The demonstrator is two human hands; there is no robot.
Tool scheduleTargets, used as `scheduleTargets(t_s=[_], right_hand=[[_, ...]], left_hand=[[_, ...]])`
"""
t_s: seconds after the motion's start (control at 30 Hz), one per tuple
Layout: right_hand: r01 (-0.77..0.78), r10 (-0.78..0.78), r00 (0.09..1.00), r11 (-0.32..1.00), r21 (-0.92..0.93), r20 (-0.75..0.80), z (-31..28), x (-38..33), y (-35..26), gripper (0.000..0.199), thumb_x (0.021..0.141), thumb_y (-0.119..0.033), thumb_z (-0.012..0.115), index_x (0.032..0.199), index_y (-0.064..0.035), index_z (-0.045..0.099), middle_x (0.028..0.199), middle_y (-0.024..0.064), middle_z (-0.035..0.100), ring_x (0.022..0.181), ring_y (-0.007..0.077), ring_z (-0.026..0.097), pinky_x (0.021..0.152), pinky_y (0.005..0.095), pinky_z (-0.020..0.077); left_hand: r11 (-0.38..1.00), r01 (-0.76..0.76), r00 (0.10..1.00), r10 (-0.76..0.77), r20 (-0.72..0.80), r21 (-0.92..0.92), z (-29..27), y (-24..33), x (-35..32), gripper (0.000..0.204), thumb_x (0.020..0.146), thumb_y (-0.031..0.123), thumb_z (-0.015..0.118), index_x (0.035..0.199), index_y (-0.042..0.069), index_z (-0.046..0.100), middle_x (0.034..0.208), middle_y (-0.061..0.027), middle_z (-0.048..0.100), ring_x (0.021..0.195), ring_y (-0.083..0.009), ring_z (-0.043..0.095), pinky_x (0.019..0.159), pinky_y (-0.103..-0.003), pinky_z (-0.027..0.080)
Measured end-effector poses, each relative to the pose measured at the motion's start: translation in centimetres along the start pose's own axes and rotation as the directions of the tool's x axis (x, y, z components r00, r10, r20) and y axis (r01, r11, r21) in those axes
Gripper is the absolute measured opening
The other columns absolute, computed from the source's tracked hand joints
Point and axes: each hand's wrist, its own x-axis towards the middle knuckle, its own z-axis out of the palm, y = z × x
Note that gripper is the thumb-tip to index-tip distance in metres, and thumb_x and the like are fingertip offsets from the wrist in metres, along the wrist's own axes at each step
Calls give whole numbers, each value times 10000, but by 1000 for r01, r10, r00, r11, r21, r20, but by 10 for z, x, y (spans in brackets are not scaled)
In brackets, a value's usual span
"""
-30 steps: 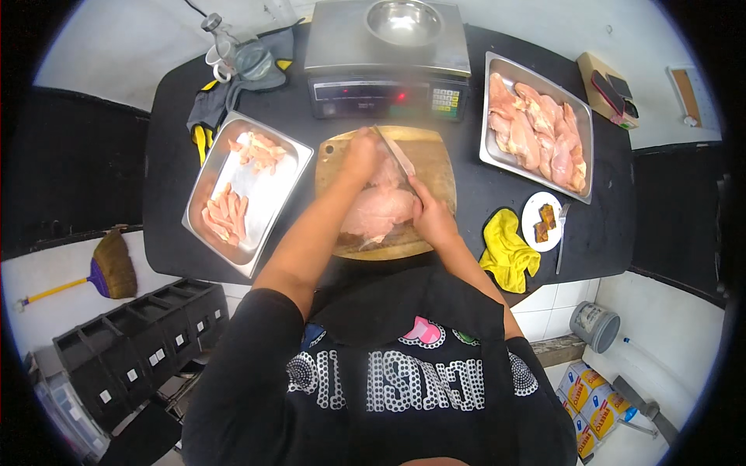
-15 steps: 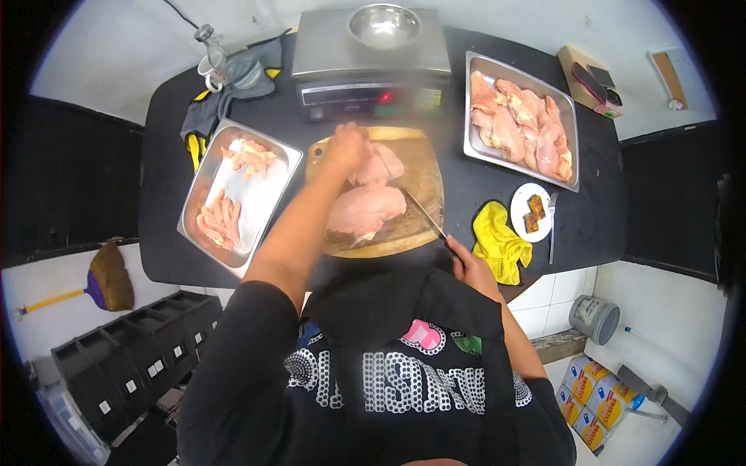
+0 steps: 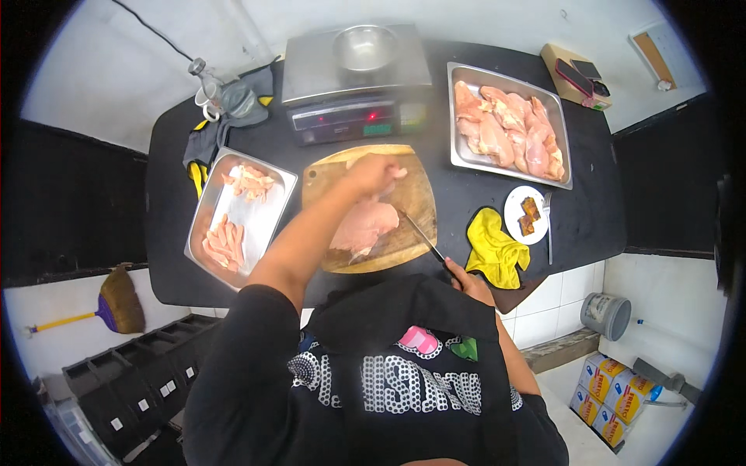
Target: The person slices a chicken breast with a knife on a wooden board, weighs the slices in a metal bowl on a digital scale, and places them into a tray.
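Observation:
On the wooden cutting board (image 3: 420, 202) lies a raw chicken breast (image 3: 365, 227), pale pink and flat. My left hand (image 3: 373, 175) is above its far end, fingers curled round another piece of raw chicken; only a bit of that piece shows past the fingertips. My right hand (image 3: 470, 286) grips a knife (image 3: 423, 237) by its dark handle near the board's right front corner. The blade points away and to the left, with its tip beside the right edge of the near breast.
Left of the board, a steel tray (image 3: 268, 210) holds chicken strips and scraps. Behind stands a scale (image 3: 342, 120) with a metal bowl (image 3: 365, 48). At right are a tray (image 3: 509, 172) of chicken breasts, a yellow cloth (image 3: 497, 248), a plate (image 3: 514, 203) and a fork (image 3: 549, 229).
My left hand has moved right across the far chicken piece, which is now mostly hidden under it. The knife stays in my right hand, nearly still. The whole view has shifted slightly.

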Motion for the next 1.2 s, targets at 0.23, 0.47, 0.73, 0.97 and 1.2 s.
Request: scheduleTargets(t_s=[0.23,0.47,0.73,0.97,1.2], right_hand=[[-17,17,1000,1000,25,-4,-4,2,-2,476,850,-132,548,1302,-279,515,764,202,608,733,383,614,649,464,469],[-30,26,998,996,81,56,-9,9,-4,455,860,-155,550,1299,-268,515,804,198,619,765,374,616,663,461,464],[-83,74,994,988,127,80,-14,10,-3,450,861,-174,562,1299,-270,523,830,188,629,781,371,623,678,451,472],[-71,61,996,981,178,64,-9,18,1,447,854,-139,561,1288,-243,542,845,190,637,798,361,636,694,414,486],[-66,53,997,948,313,52,-9,31,0,449,848,-125,575,1286,-222,547,856,200,640,783,350,646,683,381,490]], left_hand=[[639,-325,934,99,-345,-697,-50,1,37,159,881,38,591,1035,51,554,943,-33,643,802,-137,647,593,-286,559],[901,-381,689,127,-714,-207,-177,17,81,220,856,48,619,1069,25,568,960,-70,650,799,-156,649,638,-281,564],[977,-166,767,42,-641,-134,-220,3,101,192,848,123,649,1007,21,686,861,-50,688,784,-109,636,653,-260,519],[921,13,790,229,-569,389,-237,19,114,212,808,134,658,1004,66,700,897,-95,710,812,-168,669,744,-307,521],[797,15,884,272,-380,604,-233,26,147,289,757,83,613,1034,90,695,972,-117,699,926,-261,659,833,-357,504]])
